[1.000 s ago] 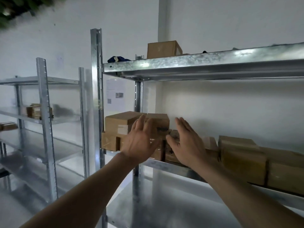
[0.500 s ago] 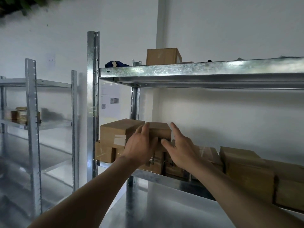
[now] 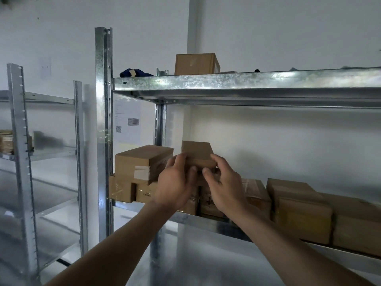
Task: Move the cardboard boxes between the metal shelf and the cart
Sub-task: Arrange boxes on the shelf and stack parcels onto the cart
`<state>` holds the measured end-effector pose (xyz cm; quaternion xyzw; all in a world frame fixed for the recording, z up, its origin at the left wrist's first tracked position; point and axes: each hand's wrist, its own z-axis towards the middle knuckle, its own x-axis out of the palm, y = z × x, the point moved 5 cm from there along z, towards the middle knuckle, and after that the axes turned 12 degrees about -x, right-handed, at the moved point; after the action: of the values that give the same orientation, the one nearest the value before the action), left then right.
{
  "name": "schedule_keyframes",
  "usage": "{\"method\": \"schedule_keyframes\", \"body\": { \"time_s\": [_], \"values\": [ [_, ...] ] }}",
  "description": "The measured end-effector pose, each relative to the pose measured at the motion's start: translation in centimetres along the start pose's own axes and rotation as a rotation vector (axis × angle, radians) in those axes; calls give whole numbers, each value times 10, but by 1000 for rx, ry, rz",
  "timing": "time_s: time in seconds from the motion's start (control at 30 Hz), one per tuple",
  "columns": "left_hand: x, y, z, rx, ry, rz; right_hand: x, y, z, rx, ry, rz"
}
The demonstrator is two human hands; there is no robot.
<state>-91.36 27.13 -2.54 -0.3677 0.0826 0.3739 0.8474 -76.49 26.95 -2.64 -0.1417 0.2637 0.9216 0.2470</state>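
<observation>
Hands meet on 1 small box (image 3: 197, 154): the left hand (image 3: 175, 183) curls round its left side, the right hand (image 3: 224, 187) round its right, thumbs at the near end. It sits atop the row of boxes (image 3: 301, 211) on the shelf's (image 3: 247, 82) middle level, beside a bigger box (image 3: 142, 162). Its long axis runs from the person toward the wall, short end facing the camera. The bigger box's white patch (image 3: 141, 173) shows no readable print. A wall sheet (image 3: 127, 122) carries a QR code; its text is too small to read.
</observation>
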Motion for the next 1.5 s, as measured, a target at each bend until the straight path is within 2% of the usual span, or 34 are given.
{"method": "schedule_keyframes", "body": {
  "time_s": [0.13, 0.37, 0.73, 0.83, 1.03, 1.17, 1.5],
  "values": [
    [3, -17, -11, 42, -20, -34, -16, 0, -11, -19, -59, 25],
    [18, -68, -39, 66, -40, -143, -72, 0, -36, -56, -174, -75],
    [70, -184, -115, 72, -12, -264, -214, -2, -113, 17, -281, -185],
    [87, -221, -143, 90, 32, -305, -259, 0, -143, 50, -313, -244],
    [123, -291, -201, 62, 160, -430, -343, -3, -200, 185, -357, -216],
    [143, -337, -226, 101, 211, -495, -392, 11, -229, 204, -377, -212],
    [201, -445, -276, 177, 412, -598, -506, 25, -291, 318, -449, -416]
  ]
}}
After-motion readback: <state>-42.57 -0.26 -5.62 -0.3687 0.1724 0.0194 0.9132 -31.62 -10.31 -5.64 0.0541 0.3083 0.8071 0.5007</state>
